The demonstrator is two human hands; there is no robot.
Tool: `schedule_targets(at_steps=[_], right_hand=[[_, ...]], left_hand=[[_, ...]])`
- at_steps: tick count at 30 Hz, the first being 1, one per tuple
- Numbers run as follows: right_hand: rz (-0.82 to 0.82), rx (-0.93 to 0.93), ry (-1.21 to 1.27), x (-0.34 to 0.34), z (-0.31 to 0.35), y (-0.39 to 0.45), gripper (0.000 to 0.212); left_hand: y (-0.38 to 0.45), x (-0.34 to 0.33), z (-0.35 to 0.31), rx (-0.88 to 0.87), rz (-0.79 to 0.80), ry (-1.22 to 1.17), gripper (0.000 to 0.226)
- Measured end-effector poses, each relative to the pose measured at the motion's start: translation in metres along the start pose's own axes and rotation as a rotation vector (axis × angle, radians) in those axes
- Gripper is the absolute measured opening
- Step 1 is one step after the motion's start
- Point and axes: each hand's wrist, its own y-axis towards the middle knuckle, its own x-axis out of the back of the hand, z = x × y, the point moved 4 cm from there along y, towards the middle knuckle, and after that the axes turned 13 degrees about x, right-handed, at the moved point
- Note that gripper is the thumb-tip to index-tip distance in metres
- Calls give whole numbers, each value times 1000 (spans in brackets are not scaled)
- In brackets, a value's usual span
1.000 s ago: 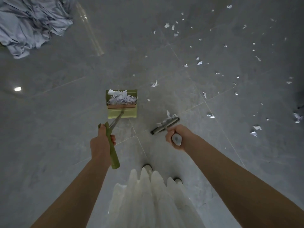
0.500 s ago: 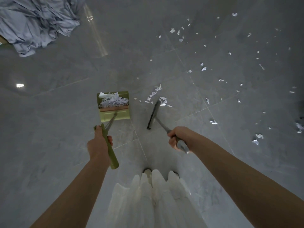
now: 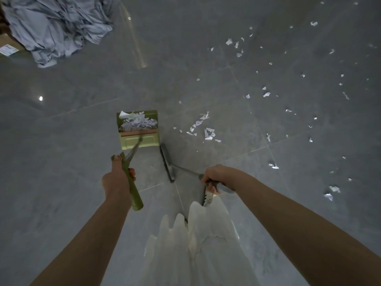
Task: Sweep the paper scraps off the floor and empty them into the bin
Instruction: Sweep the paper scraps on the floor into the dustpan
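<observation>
My left hand (image 3: 117, 178) grips the green handle of an upright green dustpan (image 3: 138, 139) that stands on the grey floor with a heap of white paper scraps inside. My right hand (image 3: 216, 176) grips the grey handle of a broom, whose dark head (image 3: 167, 163) lies on the floor just right of the dustpan. A small cluster of paper scraps (image 3: 203, 129) lies beyond the broom head. Many more scraps (image 3: 266, 93) are scattered over the floor to the right and far right. No bin is in view.
A crumpled grey-blue cloth pile (image 3: 55, 27) lies at the top left beside a cardboard box (image 3: 8, 45). A clear thin strip (image 3: 134, 42) lies on the floor near it. My white skirt (image 3: 198, 244) hangs below, covering my feet.
The broom head has pulled back towards me and to the left, ending beside the dustpan and leaving the scrap cluster behind it. The dustpan has barely moved.
</observation>
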Motion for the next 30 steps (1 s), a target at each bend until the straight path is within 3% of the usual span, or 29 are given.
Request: schedule_targets(at_steps=[2,7,14,20,30], right_hand=[[-31,19,-118,26,19,4,24],[-120,-43,-115,105,64,18,23],[-178,39,-196,157,127,17,21],[-108,39,-346,157,152,6,17],[-24,58,-31,111,202,74,28]], left_hand=[[-1,-16,-5,10,-7,-17,30],[-6,-63,-14,26,-54,-51,31],[-17,-124,-32,80,-81,-180,30],[-24,-153,-52,64,-63,-203,30],[-6,-174,-99,31,-21,-102,27]])
